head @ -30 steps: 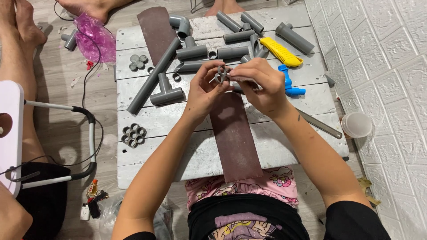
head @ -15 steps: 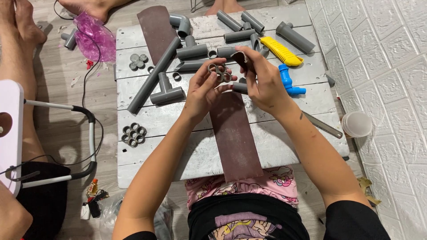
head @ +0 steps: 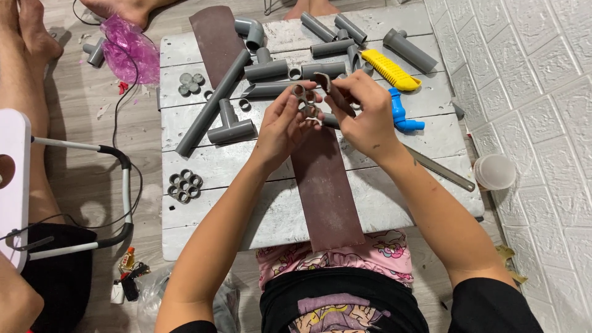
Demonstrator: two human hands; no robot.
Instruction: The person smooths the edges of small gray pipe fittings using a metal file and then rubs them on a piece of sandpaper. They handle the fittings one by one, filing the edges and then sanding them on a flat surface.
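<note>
Here, in the head view, your left hand (head: 280,126) pinches a small cluster of glued grey pipe rings (head: 306,102) at its fingertips, lifted clear of the whitewashed plank board (head: 246,203) so every face can be reached. Your right hand (head: 364,114) is closed on a folded scrap of brown sandpaper (head: 333,92), pressed against the cluster from about two o'clock; the two hands meet over the board's centre.

Beneath them lies a long sandpaper strip (head: 324,191), gritty and matte, running toward six o'clock and off the board edge over your lap. At eight o'clock from the hands sits a finished-looking ring cluster (head: 185,184), flower-shaped. A smooth grey tee fitting (head: 231,126) lies at nine o'clock, just beside a long pipe (head: 213,105). At one o'clock are a ribbed yellow handle (head: 388,69) and a glossy blue valve (head: 404,117); a thin saw blade (head: 441,169) lies at four o'clock.
</note>
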